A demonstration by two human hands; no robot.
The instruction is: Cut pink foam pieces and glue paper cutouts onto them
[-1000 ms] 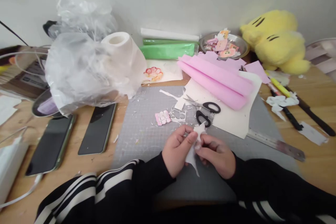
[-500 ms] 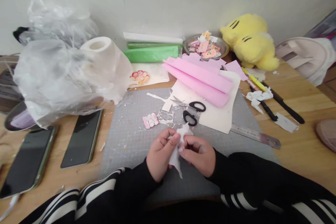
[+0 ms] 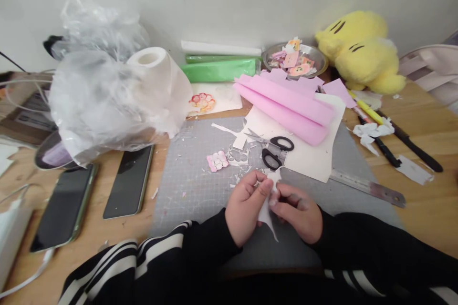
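Between my two hands is a torn piece of white tissue paper (image 3: 266, 216), its pointed end hanging down. My left hand (image 3: 247, 205) pinches it between thumb and fingers. From the other side my right hand (image 3: 298, 210) grips the same tissue, fingertips close to my left thumb. Just beyond the hands lie black-handled scissors (image 3: 274, 152), blades pointing left and partly apart. To their left are a small pink-edged paper cutout (image 3: 217, 161) with round white shapes and a white cut-out paper frame (image 3: 238, 156). What my fingertips cover is hidden.
A grey cutting mat (image 3: 186, 186) lies under my hands, scattered with paper scraps. Pink paper (image 3: 286, 105), a steel ruler (image 3: 372, 189) and a metal dish (image 3: 322, 64) of cutouts lie beyond. Two phones (image 3: 129, 183) and a bagged tissue roll (image 3: 153, 76) stand left; yellow plush toys (image 3: 368, 57) right.
The whole view has shifted, so things on the table appear farther right. My hands keep their pinch on the tissue, with hardly any change in finger position.
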